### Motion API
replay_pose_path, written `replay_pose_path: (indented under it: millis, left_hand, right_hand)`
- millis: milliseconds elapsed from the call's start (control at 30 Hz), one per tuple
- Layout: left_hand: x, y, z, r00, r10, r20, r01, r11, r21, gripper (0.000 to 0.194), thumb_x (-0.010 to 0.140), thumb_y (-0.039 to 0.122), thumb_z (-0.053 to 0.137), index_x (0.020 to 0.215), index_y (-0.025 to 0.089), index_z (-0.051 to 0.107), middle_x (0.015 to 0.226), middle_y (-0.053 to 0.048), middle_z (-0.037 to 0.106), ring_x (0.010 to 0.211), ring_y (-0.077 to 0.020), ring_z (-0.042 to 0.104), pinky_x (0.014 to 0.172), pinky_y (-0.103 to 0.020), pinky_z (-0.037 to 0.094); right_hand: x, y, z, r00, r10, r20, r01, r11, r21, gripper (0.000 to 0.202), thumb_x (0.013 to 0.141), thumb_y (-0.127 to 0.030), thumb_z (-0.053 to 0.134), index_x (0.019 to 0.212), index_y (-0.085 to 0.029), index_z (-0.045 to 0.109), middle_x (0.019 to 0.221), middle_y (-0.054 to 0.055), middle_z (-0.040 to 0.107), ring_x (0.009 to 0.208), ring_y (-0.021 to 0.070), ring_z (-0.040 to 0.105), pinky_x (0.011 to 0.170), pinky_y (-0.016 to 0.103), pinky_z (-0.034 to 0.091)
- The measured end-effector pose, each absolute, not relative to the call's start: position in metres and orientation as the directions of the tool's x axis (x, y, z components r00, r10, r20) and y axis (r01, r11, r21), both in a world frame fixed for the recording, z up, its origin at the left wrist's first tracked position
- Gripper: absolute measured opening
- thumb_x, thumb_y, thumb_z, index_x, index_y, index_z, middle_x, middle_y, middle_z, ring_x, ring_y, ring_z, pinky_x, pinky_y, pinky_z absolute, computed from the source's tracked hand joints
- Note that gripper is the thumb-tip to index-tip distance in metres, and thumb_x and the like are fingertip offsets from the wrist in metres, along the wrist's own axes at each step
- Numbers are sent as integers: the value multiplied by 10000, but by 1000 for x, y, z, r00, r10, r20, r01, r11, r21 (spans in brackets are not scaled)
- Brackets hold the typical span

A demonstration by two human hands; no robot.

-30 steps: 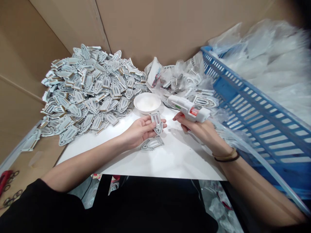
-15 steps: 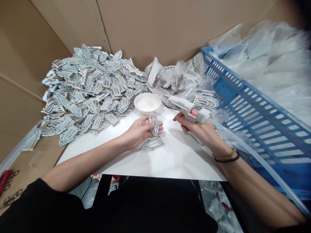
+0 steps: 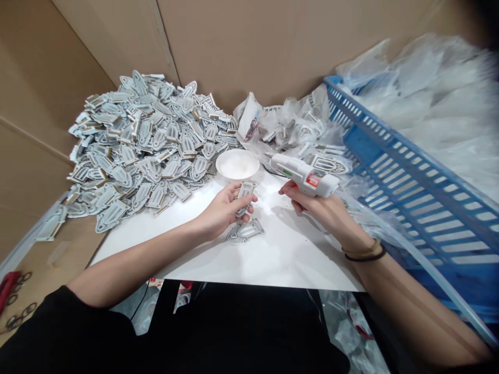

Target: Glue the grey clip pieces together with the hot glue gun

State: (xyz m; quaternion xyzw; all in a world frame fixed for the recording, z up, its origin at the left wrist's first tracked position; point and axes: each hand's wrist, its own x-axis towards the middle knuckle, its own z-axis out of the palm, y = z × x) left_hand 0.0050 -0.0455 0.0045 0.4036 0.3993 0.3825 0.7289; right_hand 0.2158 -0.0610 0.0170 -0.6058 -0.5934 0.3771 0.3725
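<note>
Between the thumb and fingers of my left hand (image 3: 224,210) is a small grey-white arch-shaped plastic piece (image 3: 246,192), its pointed end toward me. Just below it, more such flat grey pieces (image 3: 249,230) lie on the white tabletop. My right hand (image 3: 315,208) is wrapped round a white hot glue gun (image 3: 294,170), whose nozzle points to the upper left, toward the bowl. The gun's handle is hidden by the hand. From its rear a long translucent glue stick (image 3: 421,259) runs back over my right forearm.
A large heap of similar grey pieces (image 3: 156,140) fills the back left. A white bowl (image 3: 225,175) stands behind my left hand. Plastic bags with parts (image 3: 300,130) lie at the back, beside a blue crate (image 3: 390,150) heaped with clear bags on the right. Cardboard walls (image 3: 249,47) enclose the table.
The piece in my left hand has tilted, and my fingers have curled further round it. My right hand and the glue gun have hardly moved.
</note>
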Motion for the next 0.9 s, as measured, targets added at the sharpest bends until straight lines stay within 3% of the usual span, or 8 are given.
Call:
replay_pose_path:
  millis: [433,733,900]
  left_hand:
    - [3,-43,0,390,882,-263,-228,369,901,230,847,173,674,1007,176,509,866,-37,680,640,-122,606,525,-218,467]
    - [5,-42,-4,407,861,-303,-300,440,847,16,939,151,541,953,145,544,1002,-119,718,776,-189,698,701,-347,596]
    - [5,-42,-5,409,863,-298,-308,438,844,91,937,113,542,1018,127,581,1078,-136,727,842,-208,726,780,-366,598]
  right_hand:
    - [216,-61,17,11,1000,-12,453,-16,-892,185,810,-396,616,721,-239,576,493,-29,468,511,155,439,554,309,350]
    - [216,-60,16,15,1000,-19,477,-24,-878,205,812,-429,607,782,-226,617,491,-41,477,491,142,439,533,289,350]
    - [216,-59,16,15,1000,-13,448,-18,-894,225,784,-447,619,757,-224,607,477,-33,462,488,149,431,523,301,343]
